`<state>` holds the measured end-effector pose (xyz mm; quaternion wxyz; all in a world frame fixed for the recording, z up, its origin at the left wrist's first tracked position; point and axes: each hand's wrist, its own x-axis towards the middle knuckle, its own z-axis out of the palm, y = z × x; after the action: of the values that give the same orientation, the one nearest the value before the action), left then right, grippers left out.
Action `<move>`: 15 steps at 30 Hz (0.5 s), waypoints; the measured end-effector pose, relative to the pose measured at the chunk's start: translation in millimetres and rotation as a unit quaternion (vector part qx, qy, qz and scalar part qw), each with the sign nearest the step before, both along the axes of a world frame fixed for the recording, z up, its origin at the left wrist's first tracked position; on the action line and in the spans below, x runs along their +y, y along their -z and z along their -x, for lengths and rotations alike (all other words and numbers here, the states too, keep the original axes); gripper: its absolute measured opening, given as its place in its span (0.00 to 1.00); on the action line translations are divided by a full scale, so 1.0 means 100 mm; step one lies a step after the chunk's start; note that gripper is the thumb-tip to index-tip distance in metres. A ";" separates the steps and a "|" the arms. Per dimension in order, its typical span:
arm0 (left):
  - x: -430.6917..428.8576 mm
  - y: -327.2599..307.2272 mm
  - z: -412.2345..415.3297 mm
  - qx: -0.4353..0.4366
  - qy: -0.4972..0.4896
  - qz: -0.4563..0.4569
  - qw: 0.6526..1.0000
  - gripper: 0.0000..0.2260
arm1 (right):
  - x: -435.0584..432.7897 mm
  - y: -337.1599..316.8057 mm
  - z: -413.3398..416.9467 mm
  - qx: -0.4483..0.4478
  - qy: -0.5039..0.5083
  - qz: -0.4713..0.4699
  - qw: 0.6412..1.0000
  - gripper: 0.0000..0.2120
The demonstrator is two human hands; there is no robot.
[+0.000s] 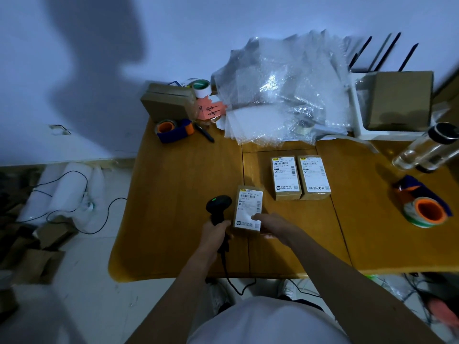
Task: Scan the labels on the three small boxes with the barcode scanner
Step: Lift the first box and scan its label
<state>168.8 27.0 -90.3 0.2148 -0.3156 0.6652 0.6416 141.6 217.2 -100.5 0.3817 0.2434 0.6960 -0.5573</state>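
Three small labelled boxes, one barcode scanner, two tape dispensers, two plain cardboard boxes, one clear bottle, one black pen, one white tape roll.

Left hand grips barcode scanner; right hand holds near box; 2 labelled boxes far right, touching.

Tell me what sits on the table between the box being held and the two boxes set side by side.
Nothing: in the head view, only bare wooden table separates the held box from the two side-by-side boxes.
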 end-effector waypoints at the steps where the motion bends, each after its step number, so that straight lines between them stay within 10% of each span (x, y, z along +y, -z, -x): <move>1: -0.01 0.01 0.00 -0.005 -0.001 0.002 1.000 0.04 | -0.02 -0.02 0.00 0.004 -0.001 0.000 1.000 0.16; 15: -0.02 -0.08 0.05 0.003 -0.004 0.002 1.000 0.11 | 0.03 0.03 0.01 0.031 0.057 0.035 0.997 0.19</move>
<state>163.3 24.5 -81.9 0.2095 -0.3166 0.6663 0.6418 140.7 219.7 -103.5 0.3356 0.2519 0.6726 -0.6095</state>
